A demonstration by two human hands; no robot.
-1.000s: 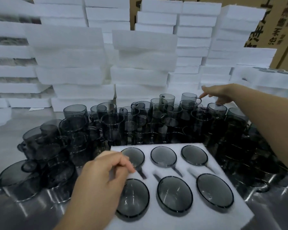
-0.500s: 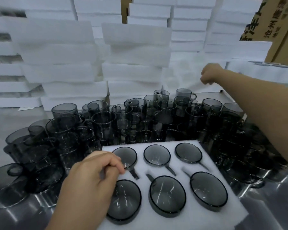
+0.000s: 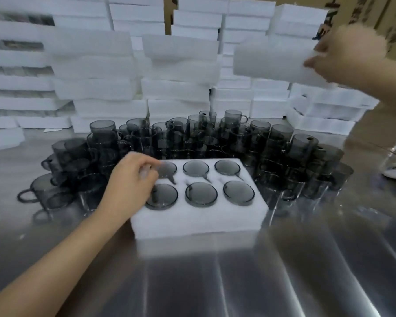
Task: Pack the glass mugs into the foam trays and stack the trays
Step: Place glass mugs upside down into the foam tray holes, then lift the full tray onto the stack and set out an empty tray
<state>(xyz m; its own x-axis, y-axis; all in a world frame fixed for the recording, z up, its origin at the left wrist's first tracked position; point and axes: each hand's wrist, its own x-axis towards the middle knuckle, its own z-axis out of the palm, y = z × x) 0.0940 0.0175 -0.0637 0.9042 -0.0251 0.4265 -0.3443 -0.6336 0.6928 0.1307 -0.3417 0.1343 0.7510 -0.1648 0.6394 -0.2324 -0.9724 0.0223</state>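
Stacks of white foam trays point(image 3: 176, 72) are filling the back of the head view, rising in several columns, with brown cardboard boxes point(image 3: 375, 10) showing behind them at the top right. A shiny metal table point(image 3: 284, 271) is carrying everything in front.

Loose glass mugs point(image 3: 279, 143), dark grey and see-through, are crowding the middle of the table in a wide band, most standing upright and a few at the left lying on their sides. Just in front of them the packed foam tray point(image 3: 199, 223) is sitting flat on the table, holding six mugs point(image 3: 201, 194) in two rows of three, one in each pocket, their round ends facing up.

The left hand point(image 3: 130, 184) is resting on the left side of this tray, knuckles up and fingers curled, covering part of the two left pockets. Blur is hiding the fingertips, so I cannot tell whether they are gripping anything.

The right hand point(image 3: 343, 58), also blurred, is reaching out high at the right, gripping the right end of a lifted foam tray point(image 3: 270, 62) with the fingers lying across its near face. That tray is hanging in the air, clear of the table, in front of the stacks.
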